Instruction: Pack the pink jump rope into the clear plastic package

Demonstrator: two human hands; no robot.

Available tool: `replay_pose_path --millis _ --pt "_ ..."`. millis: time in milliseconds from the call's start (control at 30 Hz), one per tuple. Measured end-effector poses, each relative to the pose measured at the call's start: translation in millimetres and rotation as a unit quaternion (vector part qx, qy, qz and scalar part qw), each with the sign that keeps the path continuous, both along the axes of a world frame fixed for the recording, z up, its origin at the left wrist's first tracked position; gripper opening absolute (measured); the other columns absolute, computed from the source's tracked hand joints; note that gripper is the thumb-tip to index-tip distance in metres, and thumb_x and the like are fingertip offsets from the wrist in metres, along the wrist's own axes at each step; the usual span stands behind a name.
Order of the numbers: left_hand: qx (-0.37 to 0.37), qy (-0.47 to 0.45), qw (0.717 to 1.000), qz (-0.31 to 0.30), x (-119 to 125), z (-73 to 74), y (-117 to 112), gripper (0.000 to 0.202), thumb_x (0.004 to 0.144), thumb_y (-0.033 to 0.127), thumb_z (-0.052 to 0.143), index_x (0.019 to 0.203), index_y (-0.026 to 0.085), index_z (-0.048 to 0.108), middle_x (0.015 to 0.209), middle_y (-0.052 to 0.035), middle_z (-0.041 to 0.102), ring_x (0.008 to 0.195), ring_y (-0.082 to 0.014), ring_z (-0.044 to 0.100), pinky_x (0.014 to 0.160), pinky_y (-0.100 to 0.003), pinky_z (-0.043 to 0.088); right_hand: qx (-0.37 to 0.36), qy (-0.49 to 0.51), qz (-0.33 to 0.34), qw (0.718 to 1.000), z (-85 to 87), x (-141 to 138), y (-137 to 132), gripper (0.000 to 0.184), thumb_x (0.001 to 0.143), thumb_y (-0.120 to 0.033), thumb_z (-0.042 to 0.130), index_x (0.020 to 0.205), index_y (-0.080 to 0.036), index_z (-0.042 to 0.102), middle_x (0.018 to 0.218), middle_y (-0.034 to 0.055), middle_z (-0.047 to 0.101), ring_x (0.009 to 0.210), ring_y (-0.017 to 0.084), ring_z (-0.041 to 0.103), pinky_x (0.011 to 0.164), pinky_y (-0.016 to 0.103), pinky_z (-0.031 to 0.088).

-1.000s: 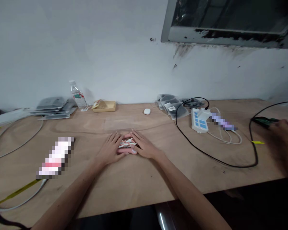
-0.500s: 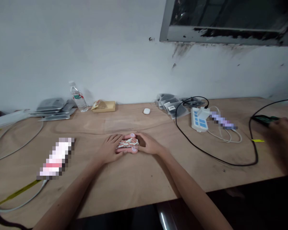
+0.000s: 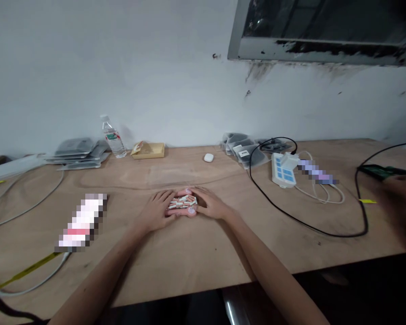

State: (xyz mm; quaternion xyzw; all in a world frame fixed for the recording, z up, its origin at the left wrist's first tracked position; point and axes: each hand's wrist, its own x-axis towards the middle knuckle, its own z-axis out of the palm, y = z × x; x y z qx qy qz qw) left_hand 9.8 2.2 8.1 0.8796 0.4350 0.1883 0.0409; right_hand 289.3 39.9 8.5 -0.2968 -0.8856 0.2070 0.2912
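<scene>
A small pink tray lies on the wooden table between my two hands. Heaped in its middle are several short white-and-orange sticks, too small to name more exactly. Its two right-hand corners are rounded and carry pale round marks. My left hand spans the tray's left end, fingers over the far side and thumb along the near side, hiding that end. Around the right end curves my right hand, with its thumb at the near corner and its fingers by the far corner.
A clear flat sheet lies beyond the tray. Along the wall stand a water bottle, a cardboard tray and bagged items. A power strip and black cable lie right. Another person's hand works far right.
The view has shifted slightly, so the scene sits a little farther right. My hands keep nearly the same hold on the tray. The other person's blurred hand has moved slightly.
</scene>
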Motion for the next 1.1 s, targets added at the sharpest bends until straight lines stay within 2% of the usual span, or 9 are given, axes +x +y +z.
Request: replay_pose_path --millis 133,233,400,500,600,700,800,900,1100 --pt "-0.007 0.017 1.0 -0.02 3 11.1 2 0.062 0.093 0.055 0.055 0.146 0.023 0.045 0.147 -0.0105 0.054 0.133 -0.0323 0.05 0.111 -0.052 0.037 -0.007 0.013 -0.003 1.0 -0.4 0 1 0.06 0.092 -0.05 0.063 0.145 -0.023 0.05 0.146 0.014 0.056 0.134 0.032 0.052 0.111 0.053 0.04" --pt "0.002 0.025 1.0 -0.007 12 13.4 0 0.068 0.087 0.057 0.063 0.143 0.023 0.047 0.142 -0.0113 0.057 0.127 -0.0336 0.053 0.108 -0.052 0.039 -0.014 0.021 -0.008 1.0 -2.3 2 2 0.059 0.091 -0.048 0.065 0.143 -0.023 0.052 0.143 0.0138 0.058 0.13 0.032 0.055 0.109 0.052 0.041" --pt "0.025 0.027 0.999 0.025 21 5.9 -6 0.064 0.088 0.053 0.063 0.14 0.02 0.049 0.138 -0.015 0.058 0.119 -0.0356 0.054 0.103 -0.052 0.042 -0.022 0.036 -0.02 0.999 -1.8 1 0 0.054 0.091 -0.045 0.065 0.139 -0.023 0.055 0.14 0.0136 0.061 0.126 0.032 0.058 0.108 0.052 0.044" --pt "0.009 0.004 1.0 0.021 19 4.2 -5 0.059 0.092 0.052 0.059 0.14 0.021 0.049 0.131 -0.0141 0.06 0.115 -0.0333 0.056 0.097 -0.048 0.046 -0.035 0.067 -0.034 0.997 1.5 -3 -4 0.044 0.096 -0.044 0.058 0.135 -0.023 0.058 0.135 0.0125 0.065 0.122 0.029 0.062 0.106 0.049 0.046" --pt "-0.009 -0.016 0.999 0.036 17 3.7 -3 0.063 0.088 0.05 0.065 0.141 0.021 0.048 0.13 -0.0145 0.06 0.117 -0.0336 0.057 0.096 -0.048 0.048 -0.045 0.099 -0.068 0.992 1.5 -6 -5 0.039 0.102 -0.045 0.049 0.132 -0.022 0.059 0.131 0.0119 0.067 0.12 0.027 0.062 0.105 0.046 0.047" --pt "-0.023 -0.045 0.997 0.052 18 1.1 -2 0.073 0.079 0.043 0.073 0.142 0.019 0.045 0.131 -0.0148 0.059 0.119 -0.0344 0.058 0.097 -0.048 0.048 -0.039 0.122 -0.109 0.986 -3.3 -6 -3 0.042 0.104 -0.048 0.041 0.13 -0.021 0.061 0.13 0.0133 0.067 0.121 0.027 0.062 0.105 0.047 0.047" --pt "-0.015 -0.078 0.995 0.062 22 -3.2 -2 0.074 0.074 0.035 0.074 0.141 0.021 0.046 0.129 -0.0131 0.06 0.116 -0.0324 0.06 0.096 -0.044 0.05 -0.04 0.128 -0.134 0.982 -7.8 -5 1 0.047 0.104 -0.051 0.036 0.129 -0.021 0.062 0.13 0.0143 0.067 0.121 0.029 0.062 0.106 0.049 0.046" --pt "-0.003 -0.084 0.994 0.069 24 -7.7 -1 0.075 0.074 0.03 0.071 0.143 0.018 0.044 0.132 -0.0145 0.06 0.118 -0.0328 0.06 0.097 -0.044 0.049 -0.046 0.132 -0.137 0.981 -8.7 -5 2 0.05 0.105 -0.052 0.033 0.129 -0.021 0.063 0.131 0.0147 0.067 0.122 0.029 0.062 0.107 0.051 0.045" --pt "-0.041 -0.084 0.993 0.074 24 -11.2 1 0.084 0.076 0.025 0.068 0.152 0.018 0.034 0.14 -0.0156 0.057 0.123 -0.0344 0.059 0.099 -0.046 0.049 -0.073 0.135 -0.127 0.98 -8.9 -7 0 0.048 0.105 -0.051 0.036 0.133 -0.021 0.061 0.134 0.0134 0.065 0.124 0.027 0.061 0.108 0.048 0.045"
